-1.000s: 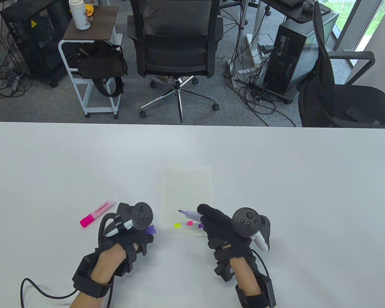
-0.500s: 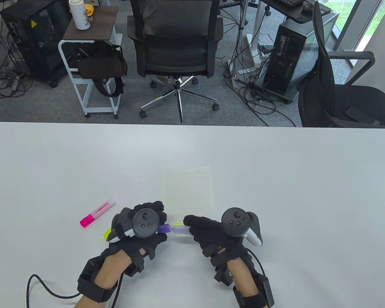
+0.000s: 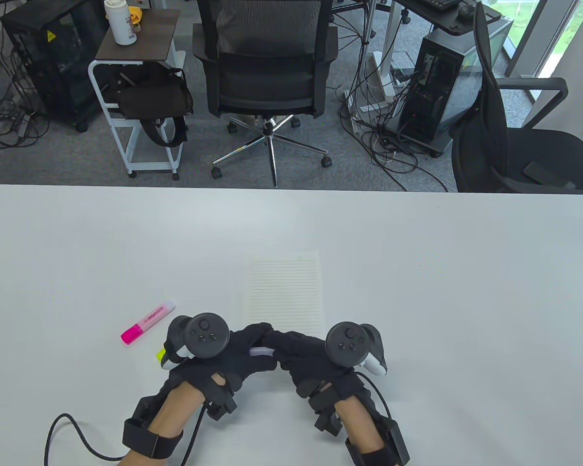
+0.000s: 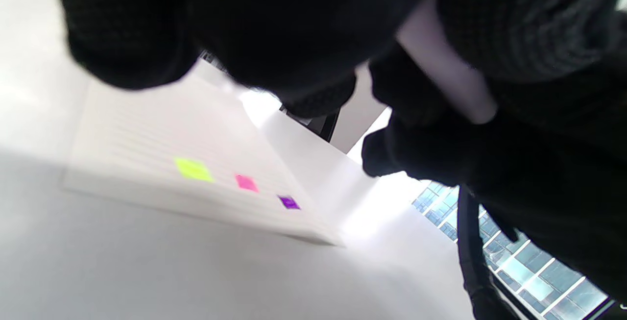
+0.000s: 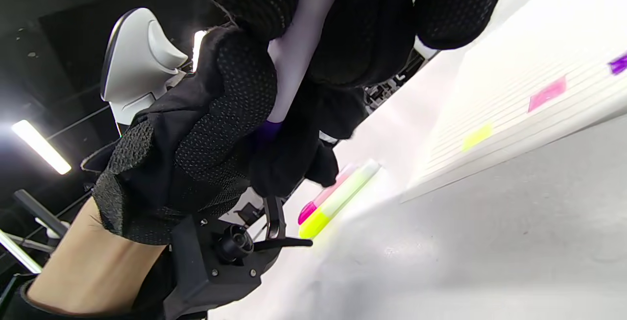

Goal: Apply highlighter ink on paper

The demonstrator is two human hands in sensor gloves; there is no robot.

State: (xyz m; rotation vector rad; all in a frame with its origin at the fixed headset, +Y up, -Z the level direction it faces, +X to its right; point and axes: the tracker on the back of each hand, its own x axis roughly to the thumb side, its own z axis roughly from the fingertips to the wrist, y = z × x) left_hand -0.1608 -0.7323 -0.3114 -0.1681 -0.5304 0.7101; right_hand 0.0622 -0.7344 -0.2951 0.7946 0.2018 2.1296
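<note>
Both hands meet over the paper's (image 3: 284,291) near edge: the right hand (image 3: 316,361) grips the purple highlighter (image 3: 261,351), and the left hand (image 3: 223,361) closes round its cap end.

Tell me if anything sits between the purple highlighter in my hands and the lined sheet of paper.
Nothing visible does. The purple highlighter is held between the left hand and right hand right at the near edge of the lined paper; only bare white table lies there.
</note>
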